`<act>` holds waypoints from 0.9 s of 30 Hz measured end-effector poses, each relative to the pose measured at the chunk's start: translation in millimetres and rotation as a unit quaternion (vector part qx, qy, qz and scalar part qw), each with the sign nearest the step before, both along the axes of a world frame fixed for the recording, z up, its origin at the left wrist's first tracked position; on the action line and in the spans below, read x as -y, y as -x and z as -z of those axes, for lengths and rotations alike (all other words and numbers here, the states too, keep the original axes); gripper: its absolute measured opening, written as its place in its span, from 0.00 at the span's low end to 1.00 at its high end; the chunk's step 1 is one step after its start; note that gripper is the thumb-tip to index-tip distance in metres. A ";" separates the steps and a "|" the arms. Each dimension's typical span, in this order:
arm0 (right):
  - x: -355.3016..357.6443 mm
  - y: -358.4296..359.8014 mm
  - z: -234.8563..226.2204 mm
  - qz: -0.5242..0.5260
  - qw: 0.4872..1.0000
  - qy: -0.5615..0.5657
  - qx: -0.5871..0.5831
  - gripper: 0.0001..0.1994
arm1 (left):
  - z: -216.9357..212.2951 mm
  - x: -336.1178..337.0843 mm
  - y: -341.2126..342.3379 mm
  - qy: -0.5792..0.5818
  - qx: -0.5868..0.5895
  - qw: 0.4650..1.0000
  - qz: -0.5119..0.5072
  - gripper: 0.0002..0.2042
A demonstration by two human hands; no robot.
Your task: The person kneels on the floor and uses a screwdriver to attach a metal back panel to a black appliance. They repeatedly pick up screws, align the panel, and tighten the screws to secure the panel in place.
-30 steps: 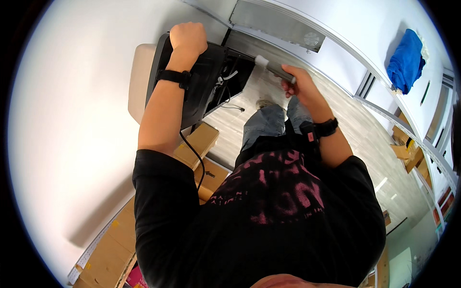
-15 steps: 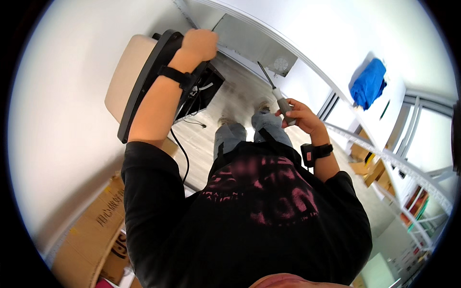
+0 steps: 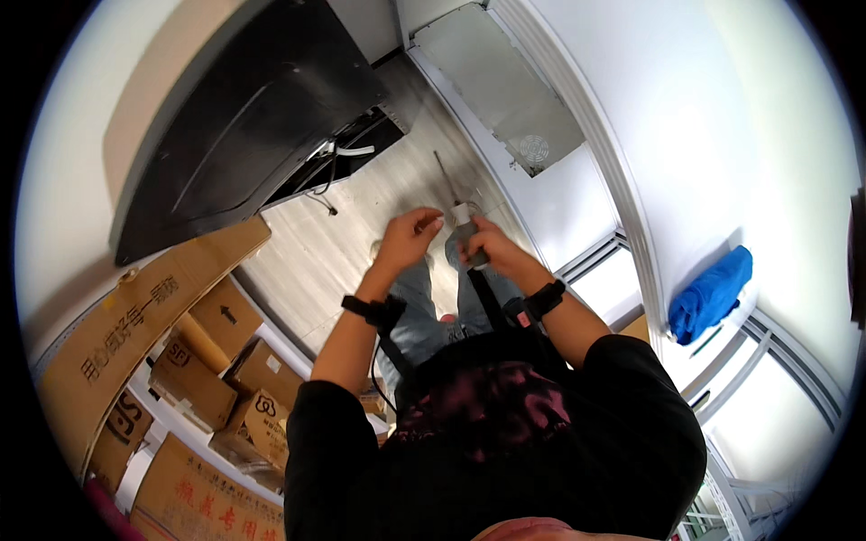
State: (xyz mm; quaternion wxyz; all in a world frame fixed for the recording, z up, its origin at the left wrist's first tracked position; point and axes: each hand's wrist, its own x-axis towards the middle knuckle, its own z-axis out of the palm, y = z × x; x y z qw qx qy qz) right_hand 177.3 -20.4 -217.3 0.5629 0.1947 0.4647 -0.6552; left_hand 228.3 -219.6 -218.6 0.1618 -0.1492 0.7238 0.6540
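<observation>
My right hand point(image 3: 492, 251) is closed around the grey handle of a screwdriver point(image 3: 462, 216), whose thin metal shaft points up and away over the pale wood floor. My left hand point(image 3: 410, 236) is right beside it, with curled fingertips meeting at the white collar at the top of the handle. Both wrists wear black bands. The hands are held in front of my chest, above my legs in jeans. A large black flat panel point(image 3: 244, 117) with loose cables at its lower edge leans at the upper left, apart from both hands.
Several brown cardboard boxes point(image 3: 194, 361) are stacked at the lower left. A grey wall panel with a round vent point(image 3: 505, 99) is at the top. A blue cloth point(image 3: 708, 293) hangs at the right, near the window frames.
My left hand has let go of the black panel's top edge and come down to the screwdriver. My right hand has brought the screwdriver closer to my chest.
</observation>
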 end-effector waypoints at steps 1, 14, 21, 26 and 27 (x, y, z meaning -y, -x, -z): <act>7.3 0.7 16.0 -0.007 1.000 -0.008 -0.017 0.24 | 22.5 -7.4 -3.7 -0.058 0.027 0.998 -0.023 0.11; 50.7 49.7 216.3 -0.222 0.867 -0.167 -0.414 0.23 | 251.2 -2.4 62.6 -0.111 -0.099 0.988 -0.034 0.11; 35.6 89.5 253.6 -0.269 0.804 -0.159 -0.505 0.26 | 311.3 7.3 106.6 -0.114 -0.180 0.977 0.031 0.09; -13.9 102.8 297.2 -0.223 0.830 -0.093 -0.503 0.18 | 354.4 11.0 115.2 -0.156 -0.138 0.976 0.070 0.09; -31.4 99.3 310.9 -0.209 0.844 -0.100 -0.484 0.16 | 359.0 10.4 112.1 -0.163 -0.126 0.976 0.071 0.08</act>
